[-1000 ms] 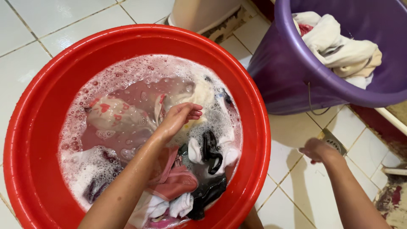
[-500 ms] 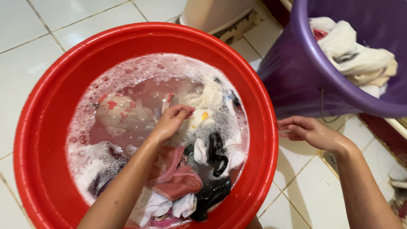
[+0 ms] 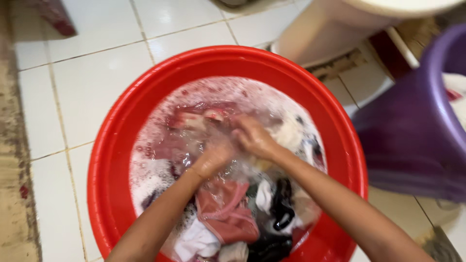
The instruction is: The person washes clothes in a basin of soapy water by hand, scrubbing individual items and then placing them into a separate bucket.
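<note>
- Half a second ago my right hand (image 3: pixel 253 137) was out over the floor tiles beside the basin, fingers loosely spread and holding nothing; now it is down in the suds, meeting my left hand (image 3: pixel 212 159) near the middle of the water.
- My left hand was already in the basin then, pinching at the pale cloth; it has slid a little toward me and now sits just under and beside the right.
- The view has swung as well: the purple tub (image 3: pixel 422 121) that filled the upper right has slipped to the right edge, and more white floor tile (image 3: pixel 92 82) shows on the left.
- My right fingers are curled in and closed over a wet pale garment with red print (image 3: pixel 196 119) at the surface; motion blur hides how tightly.
- My left fingers are bent and sunk in foam, touching the same bunched cloth; I cannot tell whether they grip it or only press on it.
- The two hands touch or nearly touch, right over left.
- The printed garment lies in the far half of the red basin (image 3: pixel 111 160), partly under pinkish soapy water (image 3: pixel 160 145).
- Nearer to me lie a pink garment (image 3: pixel 228 218), a black one (image 3: pixel 281 208) and white pieces (image 3: pixel 196 240), heaped against the near wall.
- A beige pedestal (image 3: pixel 325 34) stands beyond the basin, between it and the purple tub.
</note>
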